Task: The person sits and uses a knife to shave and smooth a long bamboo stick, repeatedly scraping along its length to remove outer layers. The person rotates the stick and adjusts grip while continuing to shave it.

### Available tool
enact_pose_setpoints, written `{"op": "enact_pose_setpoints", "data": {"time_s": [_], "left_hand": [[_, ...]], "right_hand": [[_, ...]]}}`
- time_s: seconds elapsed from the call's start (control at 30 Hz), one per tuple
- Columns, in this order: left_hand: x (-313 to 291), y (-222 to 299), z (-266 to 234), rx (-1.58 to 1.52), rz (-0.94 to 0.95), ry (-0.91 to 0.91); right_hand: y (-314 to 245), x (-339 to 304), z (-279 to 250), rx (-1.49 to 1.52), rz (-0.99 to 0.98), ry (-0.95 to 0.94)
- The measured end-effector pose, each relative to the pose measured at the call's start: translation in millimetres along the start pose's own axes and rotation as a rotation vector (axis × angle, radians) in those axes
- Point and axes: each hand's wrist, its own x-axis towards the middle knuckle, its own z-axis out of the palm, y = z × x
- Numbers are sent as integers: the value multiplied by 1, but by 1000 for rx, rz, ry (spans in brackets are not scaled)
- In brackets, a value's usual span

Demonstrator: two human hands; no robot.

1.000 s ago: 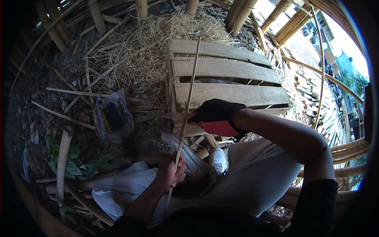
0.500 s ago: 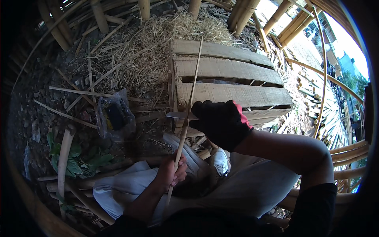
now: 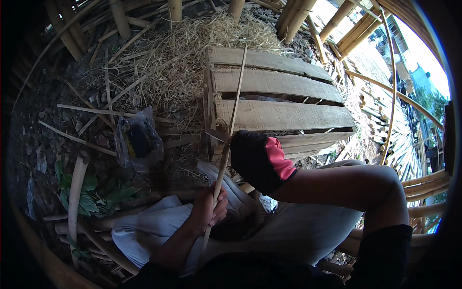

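In the head view, a long, thin, pale bamboo strip (image 3: 230, 132) is seen running from the upper middle of the frame down to the lower centre. It is gripped low by the bare left hand (image 3: 208, 208), fingers curled shut around it. Higher up, at centre, the black-and-red gloved right hand (image 3: 260, 161) is closed beside the strip, against a small blade (image 3: 215, 135). A wooden pallet (image 3: 284, 94) lies behind.

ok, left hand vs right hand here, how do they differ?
The left hand is bare; the right hand wears a black glove with a red cuff. The left sits low, close to the lap; the right is higher up, near the wooden crate. The left's grip is closed around the thin bamboo strip; both meet that strip.
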Motion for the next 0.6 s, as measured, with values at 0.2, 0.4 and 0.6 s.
{"op": "enact_pose_setpoints", "data": {"time_s": [0.2,0.4,0.6], "left_hand": [[-3,3,2,-2,-15,20],[-5,5,3,-17,-35,21],[-6,7,4,7,-32,16]], "right_hand": [[4,13,-10,120,-66,-176],[20,24,-14,501,-39,-238],[32,43,-27,376,-159,-404]]}}
